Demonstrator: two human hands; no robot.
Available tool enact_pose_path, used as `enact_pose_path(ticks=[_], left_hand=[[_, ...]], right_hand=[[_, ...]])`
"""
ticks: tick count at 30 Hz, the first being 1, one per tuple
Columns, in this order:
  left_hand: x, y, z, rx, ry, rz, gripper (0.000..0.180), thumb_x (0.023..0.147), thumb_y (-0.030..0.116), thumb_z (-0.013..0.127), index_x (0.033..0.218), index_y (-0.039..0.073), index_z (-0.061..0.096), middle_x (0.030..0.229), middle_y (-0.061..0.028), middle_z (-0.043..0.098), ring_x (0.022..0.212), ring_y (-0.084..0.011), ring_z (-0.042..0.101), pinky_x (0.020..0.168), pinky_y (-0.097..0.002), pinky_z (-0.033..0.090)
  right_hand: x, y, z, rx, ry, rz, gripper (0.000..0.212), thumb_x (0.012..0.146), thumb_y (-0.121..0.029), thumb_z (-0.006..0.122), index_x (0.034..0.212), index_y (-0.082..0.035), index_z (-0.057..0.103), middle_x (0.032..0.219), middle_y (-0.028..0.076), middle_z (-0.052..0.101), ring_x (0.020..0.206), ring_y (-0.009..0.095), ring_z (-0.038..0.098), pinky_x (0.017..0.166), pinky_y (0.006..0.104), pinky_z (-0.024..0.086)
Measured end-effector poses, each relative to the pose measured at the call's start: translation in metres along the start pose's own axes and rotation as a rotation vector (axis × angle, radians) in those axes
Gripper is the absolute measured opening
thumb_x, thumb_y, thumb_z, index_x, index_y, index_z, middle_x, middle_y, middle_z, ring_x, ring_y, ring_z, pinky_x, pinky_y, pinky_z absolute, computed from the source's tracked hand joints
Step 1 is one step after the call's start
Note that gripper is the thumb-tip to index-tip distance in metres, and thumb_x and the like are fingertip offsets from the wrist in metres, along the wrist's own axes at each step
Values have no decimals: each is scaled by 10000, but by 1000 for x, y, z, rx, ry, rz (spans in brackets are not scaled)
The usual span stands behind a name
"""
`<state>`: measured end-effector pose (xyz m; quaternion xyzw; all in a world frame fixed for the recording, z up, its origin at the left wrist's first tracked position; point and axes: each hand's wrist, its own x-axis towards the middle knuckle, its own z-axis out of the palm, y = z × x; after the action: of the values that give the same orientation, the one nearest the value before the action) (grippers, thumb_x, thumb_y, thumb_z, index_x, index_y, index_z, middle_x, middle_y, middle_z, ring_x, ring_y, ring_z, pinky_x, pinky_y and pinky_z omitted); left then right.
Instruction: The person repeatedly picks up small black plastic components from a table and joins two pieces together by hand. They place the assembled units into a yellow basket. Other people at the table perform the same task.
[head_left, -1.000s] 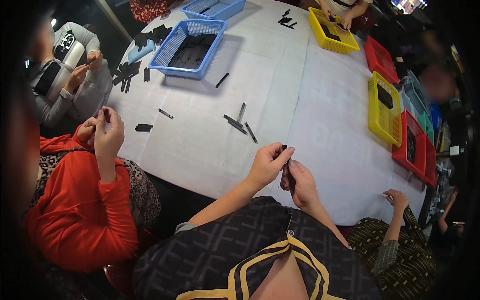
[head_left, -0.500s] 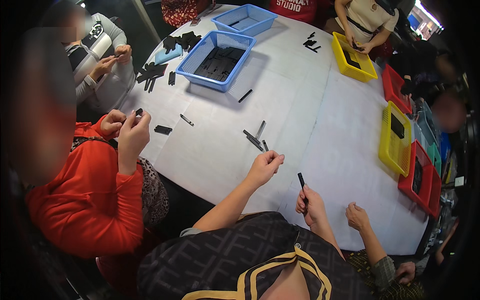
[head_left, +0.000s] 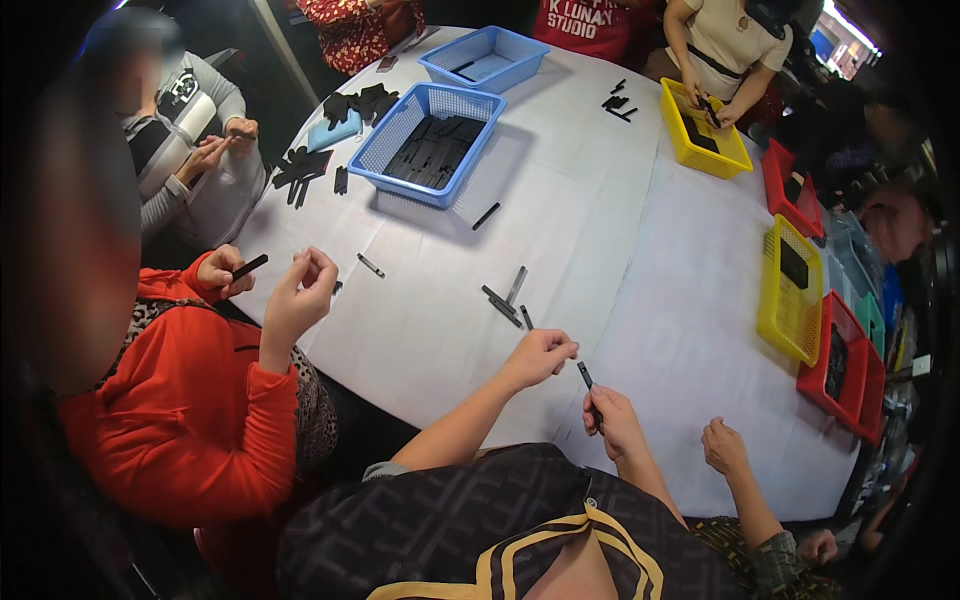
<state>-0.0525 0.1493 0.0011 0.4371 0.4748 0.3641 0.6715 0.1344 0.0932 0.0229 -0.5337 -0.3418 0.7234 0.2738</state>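
In my right hand (head_left: 612,420) is a slim black stick (head_left: 585,375), held between thumb and fingers, its upper end tilted up and left. My left hand (head_left: 545,357) is closed in a pinch just left of the stick's tip. Whatever it may hold is too small to make out. Beyond my left hand lie a few loose sticks on the white table: a black one (head_left: 502,306), a greyish one (head_left: 516,285) across it, and a short dark one (head_left: 526,317) close to my knuckles.
A blue basket (head_left: 360,165) of black sticks stands farther off, with another blue basket (head_left: 535,65) behind. Yellow baskets (head_left: 770,335) and red trays (head_left: 868,400) line the right side. A co-worker in red (head_left: 190,430) sits left; another's hand (head_left: 725,447) rests at right.
My right hand has lowered slightly, and the stick's tip has come left and down toward my left hand. My left hand has moved slightly nearer me. The red-sleeved co-worker's hands have parted.
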Motion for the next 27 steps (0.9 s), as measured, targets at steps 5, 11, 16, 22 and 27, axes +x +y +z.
enact_pose_path(ticks=[5,11,16,22,27], left_hand=[[59,-16,-102,383,719,131,170,807,218,623,834,50,618,637,-62,586,583,-183,554,565,-315,442],[118,-10,-166,942,1004,170,471,755,286,678,1181,150,528,1050,-87,532,988,-274,503,851,-377,406],[122,-13,-175,1240,1022,71,491,745,399,664,1197,240,559,1028,-44,508,942,-247,481,783,-393,390],[125,-13,-162,1155,1126,203,255,740,349,661,986,286,675,930,-16,522,878,-216,485,759,-372,370],[124,-20,-168,1078,1172,247,168,734,282,669,898,277,701,882,-1,529,858,-206,491,747,-365,369]], right_hand=[[14,4,-33,139,238,8,279,939,-271,435,952,-18,553,595,51,533,458,110,452,448,232,386],[37,-18,-69,341,446,-4,215,946,-204,399,1116,-85,457,731,110,581,488,120,458,487,260,407],[89,-94,-74,282,394,-49,244,940,-150,357,1177,-93,367,883,210,630,457,98,434,454,234,405],[149,-218,-78,271,315,-195,240,940,-184,403,1157,-82,386,901,214,623,419,61,348,414,201,341],[173,-247,-48,255,272,-207,186,930,-223,453,1014,-57,450,861,177,621,418,67,324,412,209,308]])
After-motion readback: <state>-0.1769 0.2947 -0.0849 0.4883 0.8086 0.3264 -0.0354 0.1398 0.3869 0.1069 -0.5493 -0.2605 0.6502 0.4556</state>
